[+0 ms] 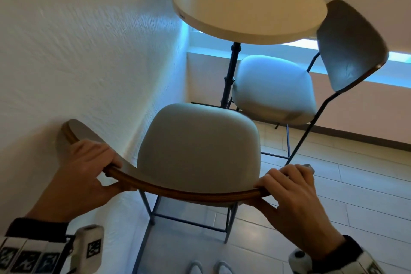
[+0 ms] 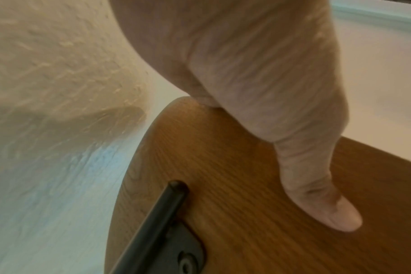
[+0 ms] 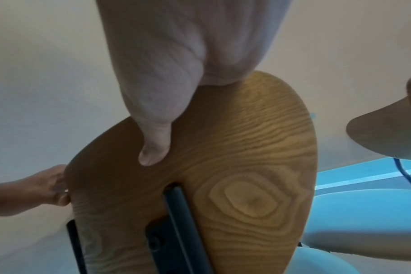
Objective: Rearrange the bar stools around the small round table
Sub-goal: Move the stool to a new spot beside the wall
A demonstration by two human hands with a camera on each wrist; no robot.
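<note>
I grip the near bar stool (image 1: pixel 195 147) by its curved wooden backrest (image 1: pixel 178 191) — left hand (image 1: pixel 82 173) and right hand (image 1: pixel 295 198) curled over each end. The round table (image 1: pixel 246 4) lies straight ahead; 1 second stool (image 1: pixel 275 89) sits, probably, partly beneath it.

textured wall (image 1: pixel 89 51) left; tiled floor (image 1: pixel 333 207); window strip (image 1: pixel 307 43) behind.

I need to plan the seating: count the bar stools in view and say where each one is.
2. The near stool stands by the wall, both hands gripping its backrest. The far stool sits beside the round table, near the window. Others may be out of frame.
</note>
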